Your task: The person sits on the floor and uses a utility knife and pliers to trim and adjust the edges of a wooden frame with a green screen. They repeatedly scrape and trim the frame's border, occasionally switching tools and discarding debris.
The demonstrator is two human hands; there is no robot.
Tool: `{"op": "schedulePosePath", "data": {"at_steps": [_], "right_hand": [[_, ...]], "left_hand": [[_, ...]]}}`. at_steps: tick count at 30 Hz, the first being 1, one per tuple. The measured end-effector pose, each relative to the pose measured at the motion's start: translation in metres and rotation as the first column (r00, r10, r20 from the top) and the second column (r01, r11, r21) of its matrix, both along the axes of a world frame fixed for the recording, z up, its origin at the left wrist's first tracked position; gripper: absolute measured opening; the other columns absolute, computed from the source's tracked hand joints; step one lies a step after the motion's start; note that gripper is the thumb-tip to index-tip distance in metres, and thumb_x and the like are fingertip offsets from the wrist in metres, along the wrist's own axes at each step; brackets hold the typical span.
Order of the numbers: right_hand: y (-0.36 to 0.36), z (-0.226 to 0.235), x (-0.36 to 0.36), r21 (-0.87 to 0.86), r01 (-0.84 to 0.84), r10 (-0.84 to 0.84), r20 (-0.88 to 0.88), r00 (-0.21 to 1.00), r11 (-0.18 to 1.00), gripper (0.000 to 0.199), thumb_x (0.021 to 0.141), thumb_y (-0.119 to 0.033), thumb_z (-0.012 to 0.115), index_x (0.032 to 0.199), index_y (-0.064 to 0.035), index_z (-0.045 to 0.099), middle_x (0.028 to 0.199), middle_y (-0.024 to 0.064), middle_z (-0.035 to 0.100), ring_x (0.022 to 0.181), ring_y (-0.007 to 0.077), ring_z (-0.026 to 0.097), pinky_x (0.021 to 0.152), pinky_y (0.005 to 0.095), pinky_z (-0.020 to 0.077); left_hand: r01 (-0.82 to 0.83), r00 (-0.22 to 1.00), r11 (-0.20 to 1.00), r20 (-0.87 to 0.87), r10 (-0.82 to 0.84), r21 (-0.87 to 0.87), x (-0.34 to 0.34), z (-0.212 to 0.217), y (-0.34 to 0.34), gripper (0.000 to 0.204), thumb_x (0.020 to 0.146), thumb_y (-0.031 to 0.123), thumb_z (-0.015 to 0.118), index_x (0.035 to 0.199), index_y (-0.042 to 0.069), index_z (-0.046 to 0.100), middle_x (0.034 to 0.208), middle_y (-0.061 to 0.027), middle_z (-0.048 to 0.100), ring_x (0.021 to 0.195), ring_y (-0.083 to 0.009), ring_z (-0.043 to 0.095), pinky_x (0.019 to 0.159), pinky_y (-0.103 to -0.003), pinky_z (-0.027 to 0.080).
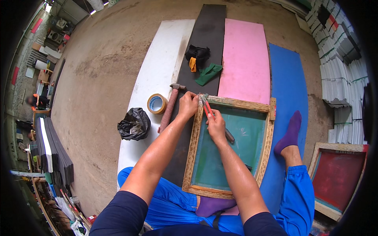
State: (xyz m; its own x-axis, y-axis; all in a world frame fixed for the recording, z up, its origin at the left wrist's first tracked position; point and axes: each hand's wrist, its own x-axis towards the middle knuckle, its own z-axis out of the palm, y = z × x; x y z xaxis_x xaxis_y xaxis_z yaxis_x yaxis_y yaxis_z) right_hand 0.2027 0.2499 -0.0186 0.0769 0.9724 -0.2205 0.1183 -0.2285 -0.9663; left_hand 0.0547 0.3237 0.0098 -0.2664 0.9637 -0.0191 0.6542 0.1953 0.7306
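Observation:
A wooden-framed screen (232, 103) with green mesh lies in front of me across the mats. My right hand (216, 126) is closed around red-handled pliers (206, 105), whose metal head meets the frame's far left corner. At that same corner, my left hand (188, 104) has its fingers pinched together; what they hold, if anything, is hidden. Below my right hand, a dark rounded handle (229, 136) shows over the mesh. A hammer (170, 106) with a wrapped reddish handle lies just left of my left hand.
Left of the hammer are a tape roll (157, 104) and a black plastic bag (134, 124). Black, orange and green cloths (208, 74) lie beyond the frame. Another framed screen, red (338, 179), is at right, near stacked white sheets (342, 82). A person (38, 101) is far left.

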Motion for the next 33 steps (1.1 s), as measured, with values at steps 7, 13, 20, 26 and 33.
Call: {"op": "schedulePosePath", "data": {"at_steps": [7, 13, 20, 26, 33], "right_hand": [[0.006, 0.002, -0.004, -0.019, -0.008, 0.008, -0.022, 1.000, 1.000, 0.026, 0.104, -0.020, 0.056, 0.124, -0.0048, 0.063, 0.074, 0.0028, 0.063, 0.061, 0.0107, 0.058, 0.054, 0.0299, 0.0491], [0.008, 0.003, -0.004, -0.021, -0.005, 0.004, -0.047, 0.999, 1.000, 0.026, 0.104, -0.020, 0.056, 0.124, -0.0053, 0.063, 0.074, 0.0020, 0.062, 0.062, 0.0093, 0.058, 0.053, 0.0281, 0.0484], [0.011, 0.004, -0.006, -0.049, -0.033, 0.030, -0.076, 0.997, 0.998, 0.031, 0.104, -0.018, 0.056, 0.132, -0.0053, 0.062, 0.082, 0.0025, 0.065, 0.063, 0.0087, 0.058, 0.053, 0.0274, 0.0487], [0.018, 0.006, -0.008, 0.021, -0.023, 0.026, -0.138, 0.990, 1.000, 0.039, 0.103, -0.013, 0.055, 0.142, -0.0051, 0.058, 0.097, 0.0055, 0.070, 0.064, 0.0087, 0.057, 0.056, 0.0278, 0.0494], [0.032, -0.006, -0.005, 0.123, -0.067, 0.067, 0.008, 0.998, 0.990, 0.041, 0.102, -0.011, 0.057, 0.142, -0.0056, 0.061, 0.105, 0.0077, 0.074, 0.064, 0.0093, 0.057, 0.061, 0.0290, 0.0502]], "left_hand": [[-0.027, 0.999, 0.997, 0.041, 0.024, 0.072, 0.000, 0.002, 0.000, 0.022, 0.091, 0.017, 0.073, 0.100, -0.003, 0.075, 0.090, -0.0228, 0.075, 0.084, -0.0334, 0.075, 0.078, -0.040, 0.058], [0.023, 0.996, 0.998, -0.090, -0.018, 0.054, -0.002, 0.003, 0.001, 0.025, 0.092, 0.021, 0.071, 0.095, -0.003, 0.077, 0.088, -0.0209, 0.076, 0.085, -0.0312, 0.076, 0.080, -0.041, 0.058], [-0.061, 0.998, 0.998, -0.007, 0.061, 0.003, -0.003, 0.002, -0.003, 0.026, 0.092, 0.022, 0.070, 0.097, -0.003, 0.076, 0.089, -0.0207, 0.076, 0.085, -0.0318, 0.076, 0.080, -0.041, 0.058], [0.023, 0.998, 0.997, -0.061, -0.019, 0.069, -0.005, 0.002, -0.002, 0.022, 0.092, 0.018, 0.068, 0.096, -0.003, 0.075, 0.088, -0.0222, 0.075, 0.085, -0.0343, 0.075, 0.080, -0.043, 0.058], [0.105, 0.985, 0.992, -0.145, -0.095, 0.064, -0.005, 0.002, 0.004, 0.019, 0.092, 0.015, 0.066, 0.094, -0.002, 0.075, 0.090, -0.0240, 0.074, 0.088, -0.0392, 0.073, 0.083, -0.047, 0.057]]}}
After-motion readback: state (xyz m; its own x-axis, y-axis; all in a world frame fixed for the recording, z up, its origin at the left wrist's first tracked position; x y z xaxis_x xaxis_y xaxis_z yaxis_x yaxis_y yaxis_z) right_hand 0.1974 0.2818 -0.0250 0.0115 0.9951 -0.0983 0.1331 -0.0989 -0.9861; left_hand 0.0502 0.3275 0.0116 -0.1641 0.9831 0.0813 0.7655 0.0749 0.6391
